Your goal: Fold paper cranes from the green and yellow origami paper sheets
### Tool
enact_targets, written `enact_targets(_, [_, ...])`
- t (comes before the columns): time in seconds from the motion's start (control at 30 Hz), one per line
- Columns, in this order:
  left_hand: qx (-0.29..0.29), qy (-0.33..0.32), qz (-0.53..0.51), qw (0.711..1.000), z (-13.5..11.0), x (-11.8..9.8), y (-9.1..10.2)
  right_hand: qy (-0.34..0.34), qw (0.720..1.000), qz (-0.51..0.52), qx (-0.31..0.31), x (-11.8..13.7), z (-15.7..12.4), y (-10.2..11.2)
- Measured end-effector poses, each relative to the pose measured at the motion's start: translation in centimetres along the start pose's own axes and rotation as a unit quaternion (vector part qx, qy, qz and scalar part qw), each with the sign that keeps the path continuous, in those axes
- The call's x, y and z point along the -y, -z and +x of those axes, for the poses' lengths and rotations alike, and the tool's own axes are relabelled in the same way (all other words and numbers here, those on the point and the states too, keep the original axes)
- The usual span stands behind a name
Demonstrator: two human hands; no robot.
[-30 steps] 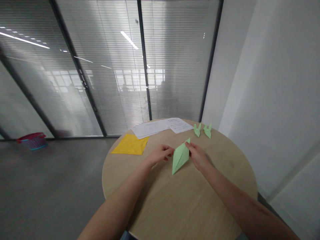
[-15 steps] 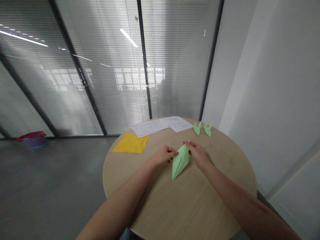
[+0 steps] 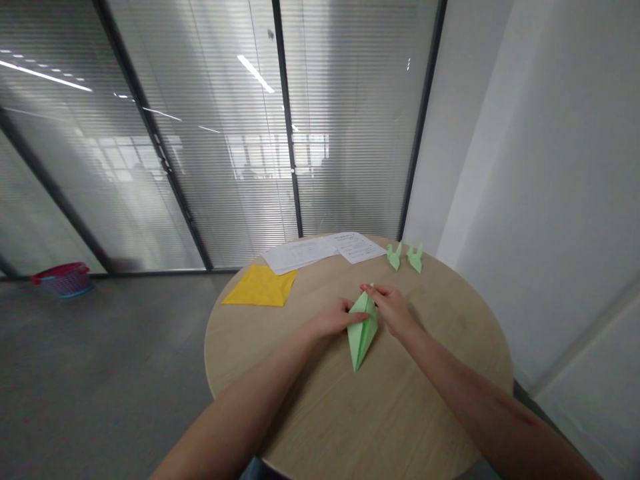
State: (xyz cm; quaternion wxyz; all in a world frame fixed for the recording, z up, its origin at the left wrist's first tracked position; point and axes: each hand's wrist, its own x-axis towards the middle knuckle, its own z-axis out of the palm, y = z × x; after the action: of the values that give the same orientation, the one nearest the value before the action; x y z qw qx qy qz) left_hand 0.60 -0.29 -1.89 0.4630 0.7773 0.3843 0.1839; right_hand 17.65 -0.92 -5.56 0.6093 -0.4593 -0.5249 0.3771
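Observation:
A light green folded paper shape (image 3: 362, 337), long and pointed, lies on the round wooden table (image 3: 350, 413) with its tip toward me. My left hand (image 3: 336, 319) presses on its left edge with fingers together. My right hand (image 3: 391, 308) pinches its far end from the right. Both hands touch the paper near its upper part.
Two small green folded paper figures (image 3: 406, 257) stand at the far right of the table. A yellow paper square (image 3: 260, 287) lies at the far left, white printed sheets (image 3: 320, 252) behind it. Glass walls with blinds stand beyond; a red basket (image 3: 61, 279) sits on the floor at left.
The green paper has turned so its tip points more toward me and it lies flatter. Both hands have closed in onto its upper part.

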Motion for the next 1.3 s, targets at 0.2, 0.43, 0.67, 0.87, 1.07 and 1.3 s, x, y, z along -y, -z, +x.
enact_targets(0.2, [0.005, -0.011, -0.048, 0.999, 0.2, 0.2, -0.5, 0.009, 0.999, -0.035, 0.001, 0.1, -0.1, 0.1])
enact_targets(0.43, [-0.024, -0.008, -0.017, 1.000, 0.6, 0.6, -1.1, 0.021, 0.997, -0.066, -0.020, 0.3, -0.1, 0.1])
enact_targets(0.67, [-0.020, -0.010, 0.018, 1.000, 0.7, 1.0, -1.3, 0.024, 0.997, -0.071, -0.017, 0.1, 0.0, 0.0])
enact_targets(0.87, [-0.015, -0.054, -0.017, 0.998, 0.7, 1.4, -1.0, -0.012, 0.999, -0.020, -0.038, -0.9, 0.6, 0.2])
enact_targets(1.07, [-0.047, -0.065, -0.047, 0.996, 1.2, 1.8, -0.7, -0.056, 0.996, 0.060, -0.017, -0.3, 0.5, 0.2])
enact_targets(1.3, [-0.196, -0.066, -0.136, 0.969, 1.5, 1.9, 0.8, -0.081, 0.990, 0.086, 0.073, 0.8, -0.3, -0.4])
